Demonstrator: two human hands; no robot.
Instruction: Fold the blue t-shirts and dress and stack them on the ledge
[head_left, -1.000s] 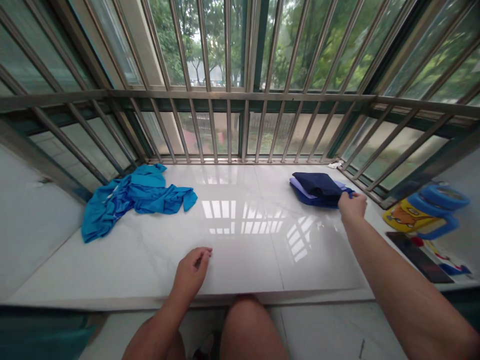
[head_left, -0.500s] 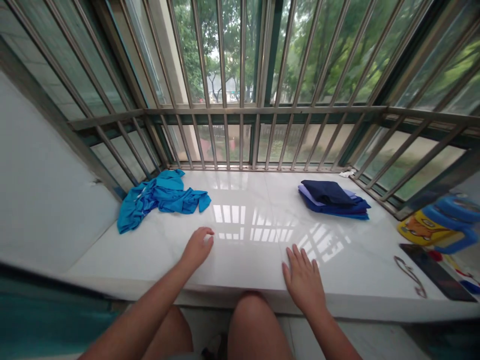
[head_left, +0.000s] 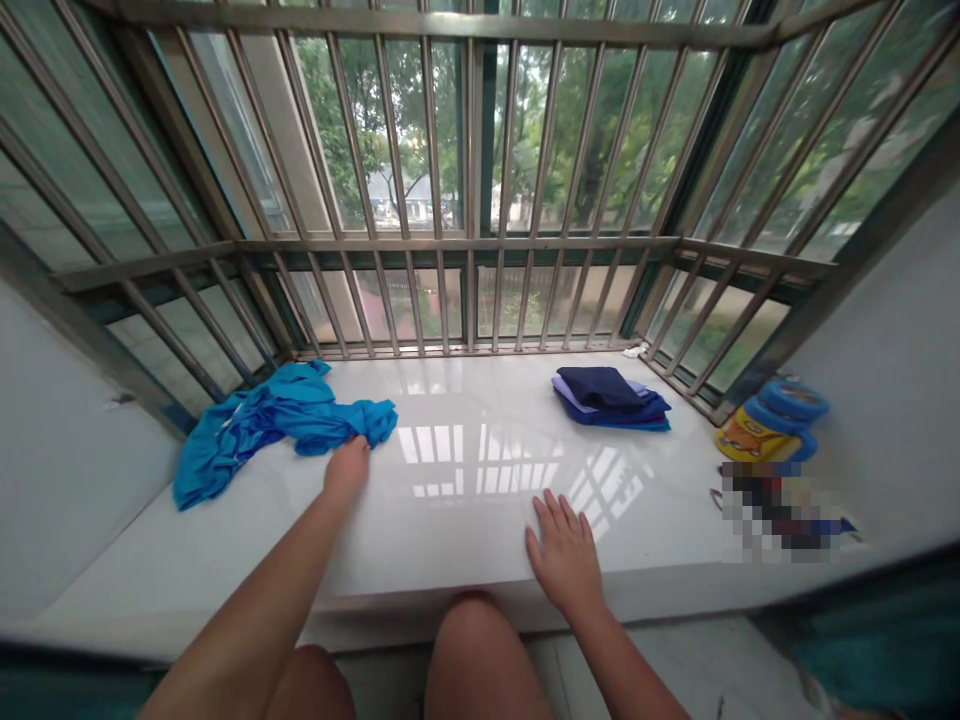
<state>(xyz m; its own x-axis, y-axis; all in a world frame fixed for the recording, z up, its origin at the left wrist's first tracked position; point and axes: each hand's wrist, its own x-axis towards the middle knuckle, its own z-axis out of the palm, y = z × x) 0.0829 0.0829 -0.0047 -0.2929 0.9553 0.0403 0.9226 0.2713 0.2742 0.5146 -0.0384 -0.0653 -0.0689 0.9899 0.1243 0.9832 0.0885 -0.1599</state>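
The left hand [head_left: 347, 468] is touching a crumpled bright-blue cloth garment [head_left: 281, 410]; whether it is gripping, I cannot tell. The right hand [head_left: 566, 555] is resting, released, on the flat glossy-white ledge [head_left: 442, 540].

We see a left hand [head_left: 349, 470] and a right hand [head_left: 568, 557], both bare, leading into a bare left forearm [head_left: 262, 590] and a bare right forearm [head_left: 630, 650] that broaden away from the wrists. On the right we make out slender fingers [head_left: 556, 508] and a shorter thumb [head_left: 533, 550]; on the left, the fingers are mostly hidden from us. We also see a rounded left knee [head_left: 311, 685] and right knee [head_left: 472, 640], both bare. We cannot tell what is worn higher up.
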